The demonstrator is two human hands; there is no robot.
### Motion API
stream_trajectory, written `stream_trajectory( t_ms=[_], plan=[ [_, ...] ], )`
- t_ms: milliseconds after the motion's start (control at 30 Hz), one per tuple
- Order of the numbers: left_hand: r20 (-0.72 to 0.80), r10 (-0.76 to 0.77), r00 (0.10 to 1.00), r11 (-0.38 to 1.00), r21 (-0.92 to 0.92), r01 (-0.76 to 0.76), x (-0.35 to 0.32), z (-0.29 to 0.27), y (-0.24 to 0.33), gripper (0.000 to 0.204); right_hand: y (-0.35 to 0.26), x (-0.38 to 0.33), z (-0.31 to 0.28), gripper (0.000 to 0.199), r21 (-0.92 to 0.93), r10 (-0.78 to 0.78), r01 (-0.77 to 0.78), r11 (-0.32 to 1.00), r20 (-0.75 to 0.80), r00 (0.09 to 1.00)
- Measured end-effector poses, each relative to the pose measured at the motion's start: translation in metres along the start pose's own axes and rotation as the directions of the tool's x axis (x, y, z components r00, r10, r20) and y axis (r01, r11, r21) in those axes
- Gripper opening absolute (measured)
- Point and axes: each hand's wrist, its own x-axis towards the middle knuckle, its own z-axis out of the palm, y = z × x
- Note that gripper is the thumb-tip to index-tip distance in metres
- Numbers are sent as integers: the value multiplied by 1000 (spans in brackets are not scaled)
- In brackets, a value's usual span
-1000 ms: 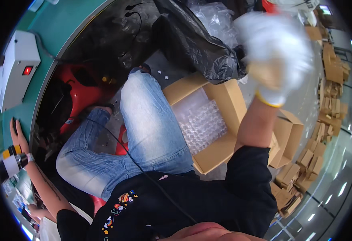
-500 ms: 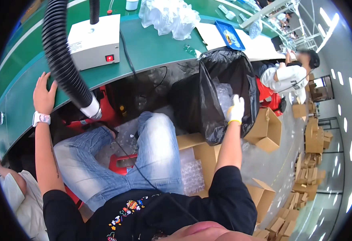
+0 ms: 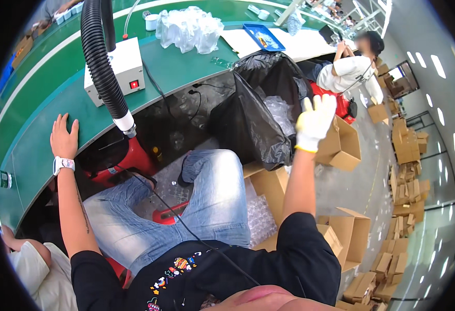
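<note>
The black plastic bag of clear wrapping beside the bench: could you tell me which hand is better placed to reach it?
Probably the right hand: gloved in white, it is raised, fingers spread, beside the black plastic bag. The bare left hand lies flat on the green bench, farther away.

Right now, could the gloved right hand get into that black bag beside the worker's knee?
Probably yes: the right hand is raised, open and empty, just right of the black bag, whose mouth gapes open with nothing between them.
</note>
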Motion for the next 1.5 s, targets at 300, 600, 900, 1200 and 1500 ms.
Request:
stream_trajectory(
  t_ms=[300, 600, 900, 1200, 1500],
  plan=[
    [1, -11, 1000, 1000, -18, 11, 3, -6, 6, 56, 90, -225, -17, 55, -910, 534, 387, 147, 402, 743],
    [10, -10, 1000, 1000, -2, 10, -4, -23, 22, 55, 90, -204, 5, 51, -885, 739, 466, 5, 318, 595],
    [-60, 8, 998, 992, -123, -16, -13, -23, 8, 44, 110, -199, 45, 35, -919, 834, 390, -55, 172, 524],
    [-75, 643, 762, 638, -498, -587, -210, -63, 118, 23, 82, -217, 32, 31, -896, 574, 400, 192, 433, 695],
    [-257, 518, 816, -737, -618, 273, -294, 145, 176, 60, 34, -357, 143, 55, -673, 645, 131, 728, 737, 200]
  ],
)
